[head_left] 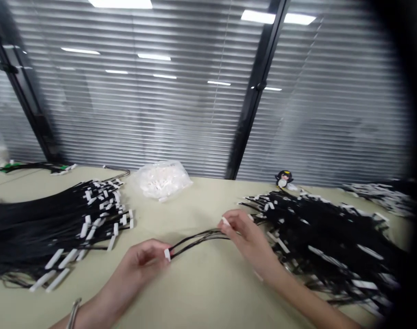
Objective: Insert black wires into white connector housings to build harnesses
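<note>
Between my hands runs a black wire harness (201, 237) with a white connector at its left end. My left hand (143, 260) pinches it by that connector, thumb and fingers closed. At the other end my right hand (244, 233) is closed on the wires, and a small white piece shows at its fingertips. The harness bows slightly upward just above the table (195, 292). Beside my right forearm lies a heap of black harnesses (318, 233) with white connectors. A larger bundle of similar harnesses (40, 219) spreads to the left of my left hand.
A clear plastic bag (162, 180) of small white parts lies at the back middle. Near the back right stands a small penguin-like figure (284, 178). More harnesses (383, 192) lie at far right, and black cables with green parts (33, 167) at far left. Blinds (181, 114) back the table.
</note>
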A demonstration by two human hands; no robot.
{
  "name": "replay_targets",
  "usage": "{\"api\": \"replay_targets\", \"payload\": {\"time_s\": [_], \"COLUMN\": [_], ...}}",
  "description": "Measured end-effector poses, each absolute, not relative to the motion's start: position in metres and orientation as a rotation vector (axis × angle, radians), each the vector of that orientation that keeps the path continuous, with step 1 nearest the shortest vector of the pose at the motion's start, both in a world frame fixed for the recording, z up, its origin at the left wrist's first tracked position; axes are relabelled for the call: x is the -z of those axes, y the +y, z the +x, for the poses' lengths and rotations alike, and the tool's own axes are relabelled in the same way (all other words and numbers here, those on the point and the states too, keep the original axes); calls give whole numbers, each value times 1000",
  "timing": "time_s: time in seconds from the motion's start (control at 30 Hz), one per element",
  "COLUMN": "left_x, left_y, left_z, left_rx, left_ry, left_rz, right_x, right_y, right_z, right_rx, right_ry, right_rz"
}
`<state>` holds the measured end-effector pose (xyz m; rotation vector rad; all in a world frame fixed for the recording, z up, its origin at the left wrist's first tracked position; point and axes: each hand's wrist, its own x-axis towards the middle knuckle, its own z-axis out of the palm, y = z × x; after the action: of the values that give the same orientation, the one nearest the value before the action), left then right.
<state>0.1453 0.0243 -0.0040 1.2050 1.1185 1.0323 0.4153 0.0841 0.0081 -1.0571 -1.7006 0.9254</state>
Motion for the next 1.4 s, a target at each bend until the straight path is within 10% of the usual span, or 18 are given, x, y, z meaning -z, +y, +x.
{"api": "replay_targets", "payload": {"time_s": [1.4], "left_x": [10], "left_y": [13], "left_z": [155], "left_rx": [-960], "left_ry": [1099], "left_rz": [899], "right_x": [25], "right_y": [54], "right_z": [336], "right_rx": [-1343], "right_ry": [-1943], "right_rz": [-942]}}
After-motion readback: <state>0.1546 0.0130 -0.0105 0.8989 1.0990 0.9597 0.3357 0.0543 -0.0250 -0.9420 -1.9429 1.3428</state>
